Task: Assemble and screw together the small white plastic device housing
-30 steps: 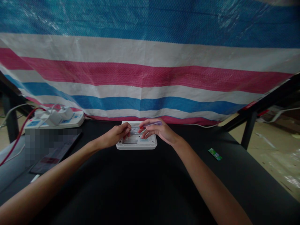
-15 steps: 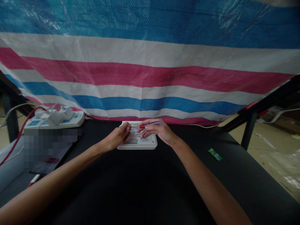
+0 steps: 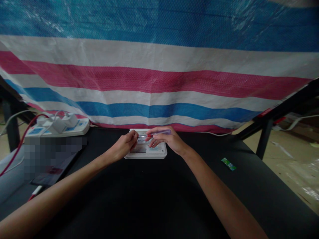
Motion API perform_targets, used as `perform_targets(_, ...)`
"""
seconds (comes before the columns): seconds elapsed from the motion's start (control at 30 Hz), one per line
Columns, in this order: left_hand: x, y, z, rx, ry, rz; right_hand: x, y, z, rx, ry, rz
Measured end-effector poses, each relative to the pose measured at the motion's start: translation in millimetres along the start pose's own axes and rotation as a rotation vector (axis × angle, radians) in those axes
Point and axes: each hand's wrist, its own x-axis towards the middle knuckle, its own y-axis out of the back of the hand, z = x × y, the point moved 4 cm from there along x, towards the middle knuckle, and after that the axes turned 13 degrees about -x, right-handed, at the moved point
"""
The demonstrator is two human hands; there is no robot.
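Observation:
A screwdriver (image 3: 163,132) with a clear purplish handle and a red collar lies in my right hand (image 3: 169,139), its shaft pointing left. The fingers of that hand are wrapped loosely round it. My left hand (image 3: 127,142) is closed at the screwdriver's tip; whatever its fingertips pinch is too small to make out. Under both hands a white case (image 3: 159,154) with perforated panels rests on the black table (image 3: 149,192). The hands cover part of its upper half.
A power strip (image 3: 82,127) with white plugs and cables stands at the left back, with a dark tablet (image 3: 54,169) before it. To the right lies a small green packet (image 3: 228,164). A striped plastic sheet (image 3: 154,79) hangs behind the table.
The screwdriver's handle has shifted very slightly left and down, and its red collar shows a little differently between my right fingers. My left fingers have moved slightly left. The case looks unmoved.

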Motion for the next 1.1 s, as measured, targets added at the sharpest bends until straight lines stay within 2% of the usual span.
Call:
perform_targets(0.17,2,6.1,-6,-0.100,0.006,0.051,0,3,0,-0.006,-0.005,0.012)
perform_targets(0.27,1,11.0,-3,-0.170,0.007,0.206,0,3,-2,-0.031,-0.007,0.029)
perform_targets(0.37,-2,13.3,2,-0.367,0.001,0.376,0,4,-3,-0.054,-0.005,0.056)
perform_targets(0.47,-3,14.8,4,-0.485,-0.026,0.467,1,5,-2,-0.049,-0.001,0.071)
perform_targets(0.53,-2,15.5,6,-0.421,-0.051,0.443,1,6,-2,-0.024,0.005,0.073)
perform_targets(0.67,-1,14.0,9,-0.208,-0.119,0.301,1,8,-1,0.052,0.011,0.082)
perform_targets(0.73,-2,12.9,10,-0.169,-0.139,0.272,1,9,-1,0.091,0.011,0.079)
perform_targets(0.93,-4,12.2,12,-0.181,-0.172,0.271,2,6,3,0.172,-0.035,-0.005)
perform_targets(1.03,-3,15.0,13,-0.095,-0.213,0.273,1,3,3,0.187,-0.080,-0.026)
perform_targets(1.1,-4,19.8,14,-0.001,-0.252,0.320,1,3,3,0.187,-0.079,-0.011)
